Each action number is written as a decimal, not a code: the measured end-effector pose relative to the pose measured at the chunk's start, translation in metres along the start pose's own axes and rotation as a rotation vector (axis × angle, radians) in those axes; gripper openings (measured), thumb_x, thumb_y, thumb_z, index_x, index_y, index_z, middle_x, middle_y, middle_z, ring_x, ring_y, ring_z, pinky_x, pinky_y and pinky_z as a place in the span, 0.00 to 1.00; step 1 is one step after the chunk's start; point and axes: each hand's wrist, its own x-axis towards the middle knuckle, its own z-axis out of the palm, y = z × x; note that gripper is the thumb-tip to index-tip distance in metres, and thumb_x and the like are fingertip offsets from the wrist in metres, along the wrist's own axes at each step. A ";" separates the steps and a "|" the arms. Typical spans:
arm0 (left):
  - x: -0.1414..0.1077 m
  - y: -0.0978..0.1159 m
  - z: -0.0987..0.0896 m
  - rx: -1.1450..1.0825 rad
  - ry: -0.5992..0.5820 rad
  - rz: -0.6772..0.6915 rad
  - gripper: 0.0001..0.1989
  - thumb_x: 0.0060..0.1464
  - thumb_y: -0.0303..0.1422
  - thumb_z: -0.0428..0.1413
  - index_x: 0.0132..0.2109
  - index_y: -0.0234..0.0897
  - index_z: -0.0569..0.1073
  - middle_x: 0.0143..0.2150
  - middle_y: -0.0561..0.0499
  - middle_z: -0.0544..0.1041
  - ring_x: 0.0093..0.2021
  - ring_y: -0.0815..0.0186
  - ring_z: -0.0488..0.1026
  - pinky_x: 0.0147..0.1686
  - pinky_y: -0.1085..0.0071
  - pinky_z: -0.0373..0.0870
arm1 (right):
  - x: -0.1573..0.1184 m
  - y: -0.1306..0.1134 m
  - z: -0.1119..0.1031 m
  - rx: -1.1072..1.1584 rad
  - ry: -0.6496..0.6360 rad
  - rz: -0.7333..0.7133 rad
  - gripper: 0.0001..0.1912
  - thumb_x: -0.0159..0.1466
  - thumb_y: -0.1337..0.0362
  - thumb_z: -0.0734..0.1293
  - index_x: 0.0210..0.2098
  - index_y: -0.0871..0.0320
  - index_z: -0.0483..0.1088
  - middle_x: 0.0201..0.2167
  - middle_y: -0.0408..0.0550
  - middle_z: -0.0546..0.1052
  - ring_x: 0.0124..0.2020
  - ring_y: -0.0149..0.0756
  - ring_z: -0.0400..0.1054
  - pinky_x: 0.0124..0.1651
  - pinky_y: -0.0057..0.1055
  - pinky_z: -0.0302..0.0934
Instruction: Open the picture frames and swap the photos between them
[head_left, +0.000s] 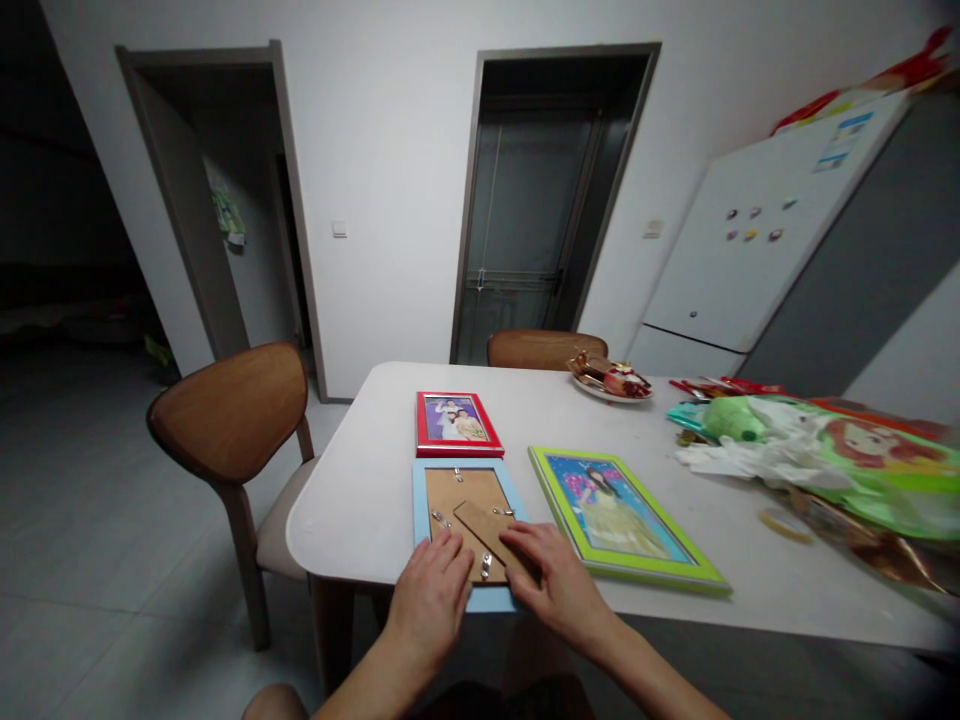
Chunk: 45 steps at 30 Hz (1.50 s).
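Plainly back side up: a blue frame [419,500] at the near edge of the desk [345,470]

The left hand [435,590] comes in from 7 o'clock, its bent fingers resting on the backing board [442,490] and lower border, likely to steady the frame. The right hand [559,575] comes in from 5 o'clock, fingers and thumb touching the brown stand [487,530]. Neither grip looks clenched; whether the right one pinches the stand or merely rests there, I cannot tell. Lying face down, the frame presents its stand and metal clips [487,567] to the fingers, presumably why it is turned that way.

Just beside it at 3 o'clock lies a green frame [615,510], face up; at 12 a red frame [455,420], also picture up. Both seem set aside to leave working room.

Farther off, a plate [637,397] bearing wrapped food sits around 1 o'clock, and a heap of bags [862,455] spreads toward 2 or 3, apart from the frames. Past the desk, a wooden chair [232,410] stands at 10 and a white fridge [750,250] at 2.
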 end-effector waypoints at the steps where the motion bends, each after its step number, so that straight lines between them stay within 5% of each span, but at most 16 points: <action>1: 0.000 0.000 -0.002 -0.028 -0.025 -0.018 0.12 0.53 0.28 0.46 0.44 0.37 0.68 0.48 0.45 0.70 0.49 0.59 0.65 0.47 0.57 0.63 | 0.000 0.000 0.002 -0.018 0.002 -0.009 0.16 0.52 0.66 0.60 0.40 0.60 0.68 0.40 0.54 0.70 0.42 0.40 0.61 0.45 0.39 0.56; 9: -0.009 -0.002 -0.018 -0.186 -0.168 -0.054 0.15 0.46 0.36 0.54 0.42 0.38 0.66 0.52 0.45 0.66 0.54 0.59 0.59 0.54 0.52 0.50 | 0.013 0.004 0.000 -0.078 -0.019 0.039 0.13 0.55 0.66 0.58 0.38 0.60 0.69 0.40 0.52 0.68 0.42 0.38 0.59 0.45 0.35 0.54; 19: -0.009 -0.009 -0.020 -0.169 -0.220 -0.059 0.13 0.43 0.32 0.57 0.38 0.35 0.65 0.52 0.43 0.66 0.54 0.60 0.59 0.55 0.54 0.49 | 0.055 0.026 0.009 -0.215 -0.093 0.139 0.12 0.57 0.68 0.57 0.30 0.58 0.72 0.29 0.49 0.68 0.34 0.34 0.60 0.38 0.28 0.53; 29: -0.011 -0.009 -0.022 -0.195 -0.210 -0.083 0.11 0.44 0.31 0.56 0.37 0.37 0.65 0.52 0.44 0.66 0.54 0.60 0.58 0.54 0.53 0.48 | 0.049 0.026 0.006 -0.140 -0.131 0.095 0.08 0.53 0.71 0.57 0.28 0.61 0.68 0.31 0.47 0.64 0.32 0.30 0.59 0.38 0.25 0.54; 38: -0.014 -0.019 -0.023 -0.210 -0.209 -0.060 0.11 0.43 0.31 0.55 0.37 0.36 0.65 0.52 0.43 0.66 0.54 0.60 0.59 0.54 0.53 0.48 | 0.059 -0.017 0.019 -0.032 -0.135 -0.012 0.13 0.59 0.66 0.56 0.37 0.58 0.71 0.33 0.49 0.69 0.37 0.33 0.60 0.41 0.28 0.52; 45: -0.017 -0.022 -0.020 -0.187 -0.176 -0.034 0.21 0.43 0.31 0.55 0.46 0.34 0.62 0.50 0.42 0.67 0.53 0.58 0.61 0.53 0.51 0.50 | 0.078 -0.043 0.046 -0.101 -0.205 -0.156 0.13 0.59 0.61 0.57 0.31 0.54 0.73 0.28 0.47 0.69 0.34 0.33 0.59 0.36 0.29 0.49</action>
